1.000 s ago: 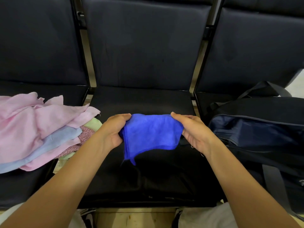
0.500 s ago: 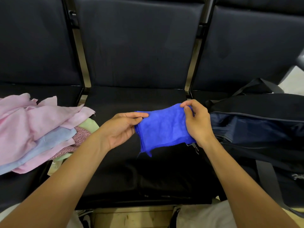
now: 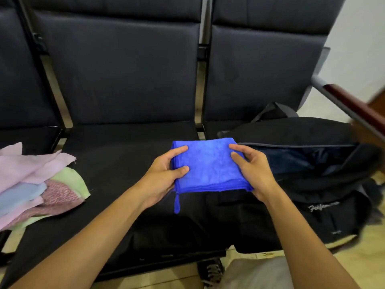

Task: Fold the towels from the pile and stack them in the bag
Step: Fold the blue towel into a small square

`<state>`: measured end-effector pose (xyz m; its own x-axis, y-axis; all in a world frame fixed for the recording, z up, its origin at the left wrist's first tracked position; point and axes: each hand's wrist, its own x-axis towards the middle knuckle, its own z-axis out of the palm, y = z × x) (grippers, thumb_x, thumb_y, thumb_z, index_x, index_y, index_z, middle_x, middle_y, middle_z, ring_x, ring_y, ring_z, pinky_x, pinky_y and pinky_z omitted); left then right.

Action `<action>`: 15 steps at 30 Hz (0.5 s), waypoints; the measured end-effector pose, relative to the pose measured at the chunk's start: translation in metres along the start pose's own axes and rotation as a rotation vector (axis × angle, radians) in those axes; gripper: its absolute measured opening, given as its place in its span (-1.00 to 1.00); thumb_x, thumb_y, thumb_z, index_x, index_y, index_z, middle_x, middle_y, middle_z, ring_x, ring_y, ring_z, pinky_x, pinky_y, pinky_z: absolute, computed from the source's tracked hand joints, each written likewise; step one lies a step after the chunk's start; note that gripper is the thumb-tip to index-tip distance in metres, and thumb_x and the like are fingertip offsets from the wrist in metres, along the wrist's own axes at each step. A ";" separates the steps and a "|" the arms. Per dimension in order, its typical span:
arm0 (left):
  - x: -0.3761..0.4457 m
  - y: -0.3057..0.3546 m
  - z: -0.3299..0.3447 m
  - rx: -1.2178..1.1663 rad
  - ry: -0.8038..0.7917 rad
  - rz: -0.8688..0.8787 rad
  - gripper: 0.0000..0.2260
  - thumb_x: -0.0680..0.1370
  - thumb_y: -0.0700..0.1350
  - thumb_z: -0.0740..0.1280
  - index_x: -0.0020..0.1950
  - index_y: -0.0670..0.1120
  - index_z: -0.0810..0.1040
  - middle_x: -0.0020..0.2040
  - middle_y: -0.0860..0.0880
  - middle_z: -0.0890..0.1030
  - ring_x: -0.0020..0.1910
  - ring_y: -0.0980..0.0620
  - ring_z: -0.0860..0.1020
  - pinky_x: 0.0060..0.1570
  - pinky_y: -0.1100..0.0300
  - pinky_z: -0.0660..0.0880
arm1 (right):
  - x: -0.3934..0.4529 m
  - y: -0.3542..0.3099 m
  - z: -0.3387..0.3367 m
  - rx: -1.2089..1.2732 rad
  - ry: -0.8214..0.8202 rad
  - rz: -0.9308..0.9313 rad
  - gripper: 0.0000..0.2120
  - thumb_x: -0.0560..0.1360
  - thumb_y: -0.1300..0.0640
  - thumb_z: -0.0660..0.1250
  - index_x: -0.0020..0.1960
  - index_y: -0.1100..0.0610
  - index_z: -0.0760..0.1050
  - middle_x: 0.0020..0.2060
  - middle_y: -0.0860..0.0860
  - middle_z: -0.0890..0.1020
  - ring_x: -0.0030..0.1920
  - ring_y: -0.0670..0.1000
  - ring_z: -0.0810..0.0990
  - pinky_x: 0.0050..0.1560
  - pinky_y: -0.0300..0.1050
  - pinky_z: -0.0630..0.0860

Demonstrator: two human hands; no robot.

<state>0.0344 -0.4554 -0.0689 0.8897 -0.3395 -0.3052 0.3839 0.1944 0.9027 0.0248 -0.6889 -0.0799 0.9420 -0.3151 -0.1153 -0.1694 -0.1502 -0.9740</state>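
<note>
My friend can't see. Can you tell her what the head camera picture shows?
Two hands, left hand and right hand, hold a folded blue towel beside an open black bag; a pile of towels lies on a seat at left.

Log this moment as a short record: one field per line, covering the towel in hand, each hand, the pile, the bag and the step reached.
towel in hand: blue towel, folded into a compact rectangle, small loop hanging from its near left corner
left hand: left hand holds the towel's left edge, thumb on top
right hand: right hand holds the right edge, thumb on top
pile: towel pile on the left seat, pink, light blue and green, unfolded
bag: black bag on the right, zipped open
step: folded, not yet in the bag
</note>
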 end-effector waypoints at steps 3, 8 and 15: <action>0.022 0.001 0.052 0.040 -0.017 -0.033 -0.56 0.55 -0.41 0.29 0.35 -0.03 0.49 0.22 -0.09 0.60 0.08 0.01 0.64 -0.03 0.15 0.63 | 0.014 0.010 -0.051 -0.018 0.042 0.055 -0.78 0.56 0.30 0.36 0.19 0.21 0.62 -0.01 0.05 0.70 -0.09 -0.10 0.65 0.04 -0.25 0.58; 0.064 -0.003 0.142 0.036 -0.078 -0.277 -0.72 0.56 -0.44 0.24 0.24 -0.23 0.50 -0.02 -0.23 0.60 -0.17 -0.05 0.60 -0.23 0.16 0.62 | 0.045 0.013 -0.140 -0.149 0.093 0.082 -0.86 0.56 0.30 0.36 0.05 0.35 0.64 -0.15 0.19 0.68 -0.17 0.02 0.62 -0.08 -0.15 0.58; 0.131 -0.039 0.207 0.367 -0.153 -0.388 -0.59 0.57 -0.38 0.26 0.39 -0.12 0.42 -0.07 -0.07 0.52 -0.34 0.07 0.51 -0.52 0.28 0.53 | 0.101 0.044 -0.206 -0.479 -0.008 0.261 -0.91 0.48 0.32 0.41 -0.05 0.30 0.67 -0.13 0.21 0.68 -0.13 0.06 0.59 0.04 -0.01 0.55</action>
<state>0.0848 -0.6977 -0.0812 0.6434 -0.4577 -0.6136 0.5407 -0.2957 0.7875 0.0524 -0.9206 -0.0942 0.8527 -0.3924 -0.3448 -0.5095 -0.4788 -0.7150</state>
